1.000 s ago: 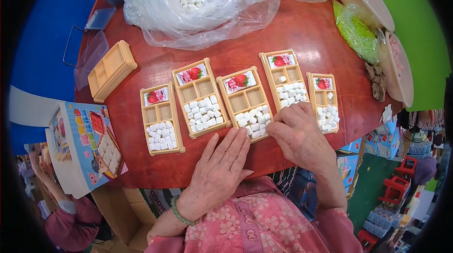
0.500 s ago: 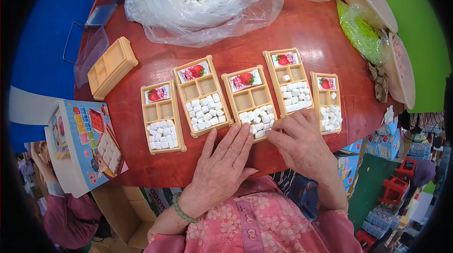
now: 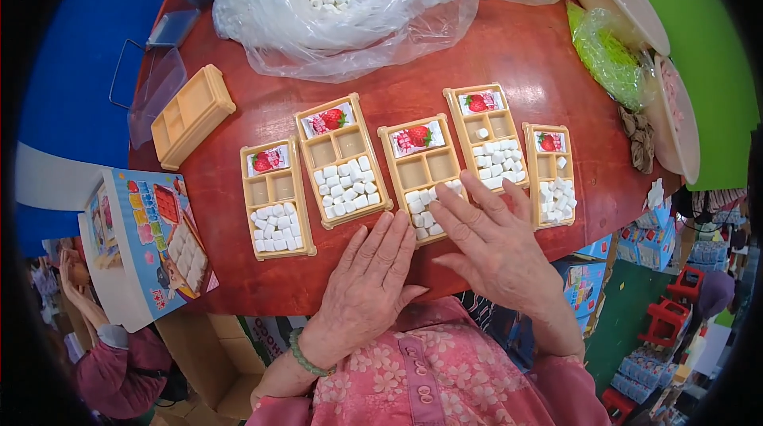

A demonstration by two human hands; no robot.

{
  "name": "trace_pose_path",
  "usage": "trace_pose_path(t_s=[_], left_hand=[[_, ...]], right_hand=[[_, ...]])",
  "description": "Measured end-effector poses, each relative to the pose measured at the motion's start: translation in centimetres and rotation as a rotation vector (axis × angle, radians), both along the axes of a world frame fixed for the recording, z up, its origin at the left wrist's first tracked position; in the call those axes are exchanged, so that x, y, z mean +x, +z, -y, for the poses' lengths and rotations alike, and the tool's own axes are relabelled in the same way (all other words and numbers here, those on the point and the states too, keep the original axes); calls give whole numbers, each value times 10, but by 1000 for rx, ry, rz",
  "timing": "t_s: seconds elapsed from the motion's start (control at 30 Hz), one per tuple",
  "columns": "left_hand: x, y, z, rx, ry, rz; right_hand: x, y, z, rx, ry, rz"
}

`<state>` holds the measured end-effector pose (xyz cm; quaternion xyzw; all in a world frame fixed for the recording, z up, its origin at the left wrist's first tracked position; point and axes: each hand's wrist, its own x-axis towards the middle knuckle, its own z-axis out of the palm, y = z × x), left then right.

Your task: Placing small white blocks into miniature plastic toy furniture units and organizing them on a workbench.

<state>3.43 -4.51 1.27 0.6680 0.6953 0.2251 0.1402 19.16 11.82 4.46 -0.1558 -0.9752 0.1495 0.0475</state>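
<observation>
My left hand (image 3: 359,292) lies flat with its fingers stretched out, the tips by the near edge of the middle beige tray (image 3: 412,172). My right hand (image 3: 502,249) is spread over the same tray's large compartment, its fingertips on or just above the white marshmallows (image 3: 419,202) and hiding some. A strawberry-print packet (image 3: 419,137) fills the tray's top compartment; two small compartments below it are bare. Similar trays stand either side: a left tray (image 3: 249,187), a second tray (image 3: 307,187), a taller-set tray (image 3: 455,128) and a right tray (image 3: 530,160), each with packet and marshmallows.
A clear plastic bag (image 3: 318,52) of marshmallows lies at the far side. Stacked beige trays (image 3: 191,116) sit far left, above a printed blue box (image 3: 151,243). At right are a green packet (image 3: 604,52), a crumpled brown cloth (image 3: 637,138) and pale basins (image 3: 675,120). Another person's sleeve (image 3: 119,370) shows lower left.
My right hand has gone from bent, gathered fingers at the middle tray's right edge to spread fingers over its marshmallows. My left hand has drawn back slightly toward me.
</observation>
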Motion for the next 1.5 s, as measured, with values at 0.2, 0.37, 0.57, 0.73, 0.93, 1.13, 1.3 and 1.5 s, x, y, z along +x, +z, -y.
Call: trace_pose_path(t_s=[0.2, 0.37, 0.57, 0.73, 0.93, 1.13, 1.3, 1.5], left_hand=[[1, 0, -8, 1, 0, -28], [3, -1, -7, 51, 5, -72], [3, -6, -9, 96, 5, -82], [3, -5, -8, 74, -21, -137], [2, -4, 1, 118, -28, -44], [-4, -7, -6, 158, -27, 58], [-11, -7, -12, 174, -19, 99], [-9, -10, -7, 154, -14, 119]], right_hand=[[4, -17, 12, 37, -24, 129], [5, -16, 16, 95, -5, 142], [5, -19, 19, 97, 11, 115], [3, -6, 22, 116, 20, 179], [-20, 44, -29, -18, 130, 16], [-178, 29, -149, 38, 95, -210], [-273, -9, -204, 139, -47, -345], [-286, -31, -195, 111, -182, -65]])
